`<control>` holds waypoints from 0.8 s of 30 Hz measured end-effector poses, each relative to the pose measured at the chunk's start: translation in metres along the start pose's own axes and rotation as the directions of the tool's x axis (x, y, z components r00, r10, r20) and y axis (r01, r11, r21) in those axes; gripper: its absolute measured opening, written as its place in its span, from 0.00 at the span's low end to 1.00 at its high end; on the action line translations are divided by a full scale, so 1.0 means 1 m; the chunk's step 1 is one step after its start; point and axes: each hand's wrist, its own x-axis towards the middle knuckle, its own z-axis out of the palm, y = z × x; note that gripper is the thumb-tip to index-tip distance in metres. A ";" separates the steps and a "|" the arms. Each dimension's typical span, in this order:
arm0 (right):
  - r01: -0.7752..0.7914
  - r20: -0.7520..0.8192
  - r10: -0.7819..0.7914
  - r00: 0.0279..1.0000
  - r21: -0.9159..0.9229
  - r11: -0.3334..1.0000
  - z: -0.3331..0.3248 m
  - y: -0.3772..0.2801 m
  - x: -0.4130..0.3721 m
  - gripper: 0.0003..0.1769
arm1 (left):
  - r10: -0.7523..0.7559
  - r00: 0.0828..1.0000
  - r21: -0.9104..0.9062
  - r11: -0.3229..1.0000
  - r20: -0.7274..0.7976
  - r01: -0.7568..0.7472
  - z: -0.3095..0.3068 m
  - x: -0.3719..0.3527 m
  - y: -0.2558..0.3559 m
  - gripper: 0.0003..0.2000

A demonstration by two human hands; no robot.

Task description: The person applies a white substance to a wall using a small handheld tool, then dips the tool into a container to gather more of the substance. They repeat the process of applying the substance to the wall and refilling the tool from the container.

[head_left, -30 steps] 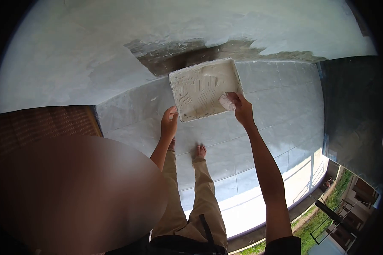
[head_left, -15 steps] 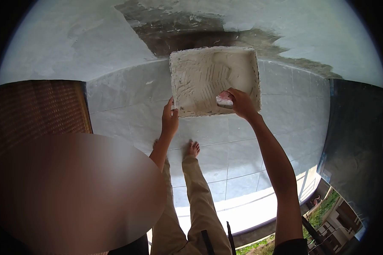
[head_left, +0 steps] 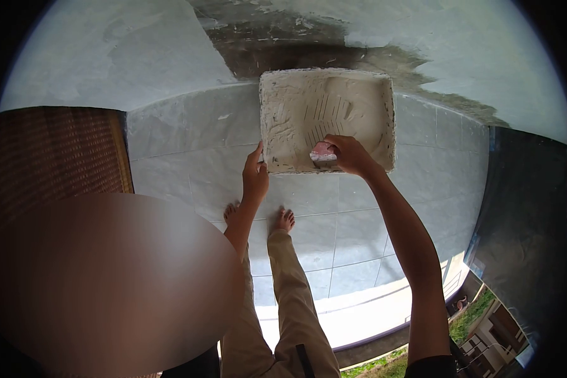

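Note:
A rectangular paint tray (head_left: 389, 135), its rim and walls caked with pale putty, is in front of me close to the wall. Wet grey-beige putty (head_left: 359, 101) coats its bottom, and slanted ribs show through in the middle. At the near left corner, my left hand (head_left: 255, 176) grips the tray's side, fingers outside the rim. My right hand (head_left: 354, 155) is closed round a pink scraper (head_left: 323, 151) with whitish putty on its lower edge. The scraper is over the near part of the tray, by the front rim.
Behind the tray rises a pale wall (head_left: 120, 57) with a dark bare patch (head_left: 258, 53). Grey floor tiles (head_left: 189, 145) lie underfoot, with my bare feet (head_left: 286, 219) on them. A brown woven panel (head_left: 63, 151) stands left; a dark surface (head_left: 523, 195) is at right. A blurred oval covers the lower left.
My right hand has moved the scraper left and slightly toward the tray's near rim. My left hand stays at the near left corner. The tray and wall appear slightly further right in view.

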 end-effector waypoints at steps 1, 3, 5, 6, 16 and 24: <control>-0.005 0.066 0.005 0.998 -0.002 1.000 -0.003 0.000 0.002 0.13 | -0.001 1.000 -0.004 1.000 -0.001 0.001 0.000 0.000 -0.002 0.33; 0.006 0.091 -0.007 0.996 0.014 1.000 -0.007 -0.001 0.006 0.14 | -0.007 1.000 -0.040 0.999 0.018 0.008 -0.001 0.002 -0.006 0.34; 0.016 0.116 -0.019 0.993 0.031 0.999 -0.010 0.000 0.010 0.14 | -0.002 1.000 -0.056 0.998 0.027 0.004 -0.001 0.003 -0.009 0.34; 0.015 0.133 -0.019 0.991 0.028 0.999 -0.012 0.001 0.012 0.14 | 0.003 0.999 -0.068 0.998 0.038 -0.001 -0.002 0.003 -0.010 0.34; 0.005 0.186 -0.027 0.982 0.118 0.993 -0.022 0.006 0.012 0.15 | 0.009 1.000 -0.061 0.998 0.027 -0.008 0.000 0.003 -0.007 0.35; -0.056 0.260 0.029 0.965 0.096 0.994 -0.039 -0.006 0.015 0.13 | -0.070 0.996 -0.137 0.988 0.046 0.076 -0.001 0.002 0.003 0.33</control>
